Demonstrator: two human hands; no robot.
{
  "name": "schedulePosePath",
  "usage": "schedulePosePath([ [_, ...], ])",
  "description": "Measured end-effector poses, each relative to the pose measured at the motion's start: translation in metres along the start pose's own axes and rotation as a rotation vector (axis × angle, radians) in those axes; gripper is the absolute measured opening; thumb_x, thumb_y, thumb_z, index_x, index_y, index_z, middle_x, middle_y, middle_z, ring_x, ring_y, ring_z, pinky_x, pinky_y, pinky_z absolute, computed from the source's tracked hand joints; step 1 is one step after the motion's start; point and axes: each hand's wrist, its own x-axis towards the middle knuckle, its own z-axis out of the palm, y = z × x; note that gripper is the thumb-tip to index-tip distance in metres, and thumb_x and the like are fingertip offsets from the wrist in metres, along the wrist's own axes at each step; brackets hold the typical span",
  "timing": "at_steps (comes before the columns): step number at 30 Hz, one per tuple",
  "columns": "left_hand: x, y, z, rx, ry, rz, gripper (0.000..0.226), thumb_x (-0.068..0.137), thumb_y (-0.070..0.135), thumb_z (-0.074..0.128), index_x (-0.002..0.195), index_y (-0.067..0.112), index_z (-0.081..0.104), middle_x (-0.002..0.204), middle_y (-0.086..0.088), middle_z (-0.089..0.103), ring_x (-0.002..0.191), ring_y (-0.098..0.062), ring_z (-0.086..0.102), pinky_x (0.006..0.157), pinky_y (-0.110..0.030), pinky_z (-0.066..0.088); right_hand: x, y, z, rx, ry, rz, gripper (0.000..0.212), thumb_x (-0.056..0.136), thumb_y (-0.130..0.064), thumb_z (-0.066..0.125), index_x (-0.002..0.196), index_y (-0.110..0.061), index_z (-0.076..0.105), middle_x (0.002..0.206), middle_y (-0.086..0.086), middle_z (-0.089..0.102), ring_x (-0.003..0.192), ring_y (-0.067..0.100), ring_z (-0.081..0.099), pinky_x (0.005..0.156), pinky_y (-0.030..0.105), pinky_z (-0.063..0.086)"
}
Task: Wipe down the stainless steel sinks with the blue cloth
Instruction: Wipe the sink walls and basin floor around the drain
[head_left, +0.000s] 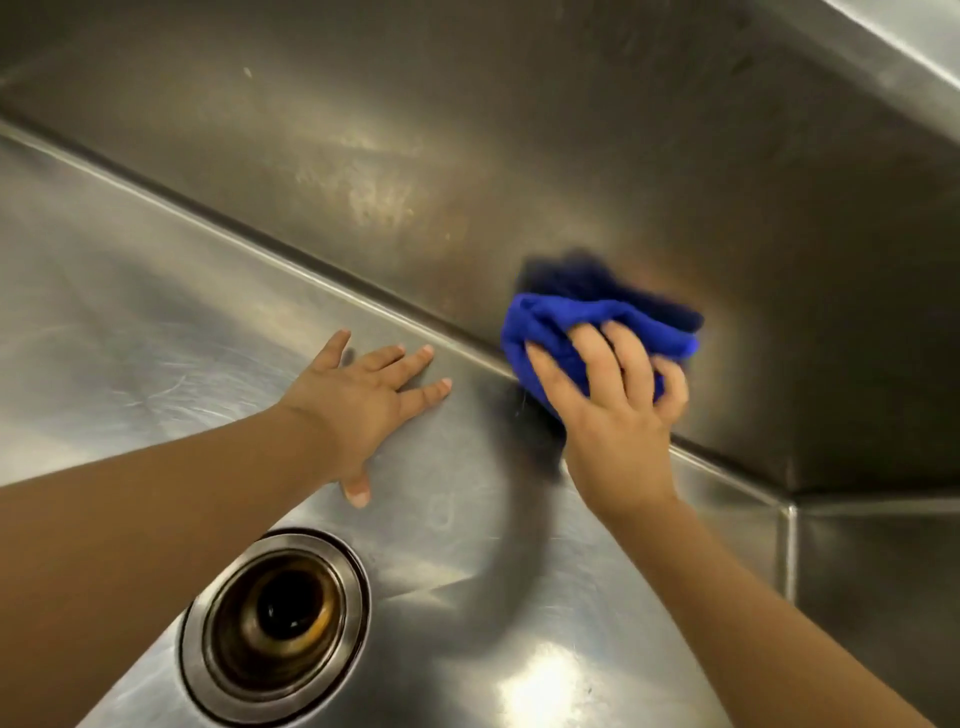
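**Blue cloth pressed into the back seam of the steel sink**

The view looks down into a stainless steel sink (156, 291). Its brushed floor fills the lower left, and its back wall (519, 130) rises across the upper right. The two meet in a straight seam that runs slantwise from the upper left down to the sink's right-hand corner (790, 500), where a side wall (878, 571) joins them.

The right hand (618, 415) grips the blue cloth (550, 322), which is bunched into a loose wad. The fingers curl over its near side and the thumb stretches along its left side. The wad sits right on the seam, touching both the far edge of the floor and the foot of the back wall. Its dark blue reflection shows in the wall just above it. Hand and cloth are both slightly blurred.

The left hand (358, 400) lies flat on the floor, palm down, fingers straight and spread, holding nothing. Its fingertips stop just short of the seam. It is to the left of the cloth and apart from it.

A round drain (278, 623) with a ringed metal rim and a dark, brown-stained throat sits in the floor, nearer the viewer than the left hand. Both bare forearms reach in from the near edge. Bright glints lie on the floor right of the drain, and dull brownish patches mark the back wall above the left hand.
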Motion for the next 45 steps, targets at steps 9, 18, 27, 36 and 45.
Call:
schedulePosePath([
  [9,0.001,-0.001,0.002,-0.011,0.007,0.009,0.126,0.071,0.048,0.078,0.147,0.037,-0.023,0.156,0.002,-0.031,0.147,-0.019,-0.017,0.115,-0.054,-0.005,-0.002,-0.004,-0.013,0.096,-0.110,0.161,0.071,0.057,0.005,0.051,0.120,-0.024,0.065,0.127,0.003,0.039,0.117,0.027,0.036,0.091,0.042,0.023],
  [18,0.004,-0.004,0.005,-0.017,0.020,0.018,0.127,0.069,0.052,0.077,0.146,0.039,-0.023,0.156,0.003,-0.031,0.147,-0.017,-0.016,0.116,-0.054,-0.005,-0.033,-0.039,0.019,0.185,-0.320,0.329,0.075,0.049,0.012,0.070,0.116,-0.023,0.067,0.125,0.008,0.049,0.116,0.029,0.035,0.086,0.052,0.037],
  [27,-0.022,-0.022,0.016,-0.072,0.068,-0.030,0.115,0.079,0.057,0.065,0.145,0.037,-0.027,0.156,0.005,-0.029,0.146,-0.015,-0.017,0.116,-0.049,-0.006,0.030,-0.003,-0.070,0.216,0.065,0.262,0.072,0.060,0.013,0.056,0.124,-0.019,0.063,0.129,0.006,0.034,0.116,0.029,0.036,0.086,0.044,0.028],
  [36,-0.023,-0.048,0.024,-0.069,-0.004,-0.148,0.120,0.073,0.063,0.067,0.146,0.037,-0.024,0.157,0.005,-0.027,0.147,-0.020,-0.015,0.116,-0.054,0.001,0.053,-0.017,-0.040,-0.015,0.221,0.206,0.063,0.084,-0.001,0.058,0.135,-0.035,0.049,0.138,0.003,0.030,0.129,0.025,0.031,0.100,0.047,0.030],
  [45,-0.021,-0.048,0.025,-0.088,0.021,-0.150,0.120,0.075,0.056,0.070,0.148,0.034,-0.022,0.158,0.001,-0.026,0.148,-0.023,-0.012,0.114,-0.057,-0.002,0.107,-0.013,-0.097,0.211,0.327,0.186,0.042,0.094,-0.013,0.054,0.135,-0.024,0.054,0.129,-0.006,0.039,0.118,0.009,0.034,0.096,0.033,0.028],
])
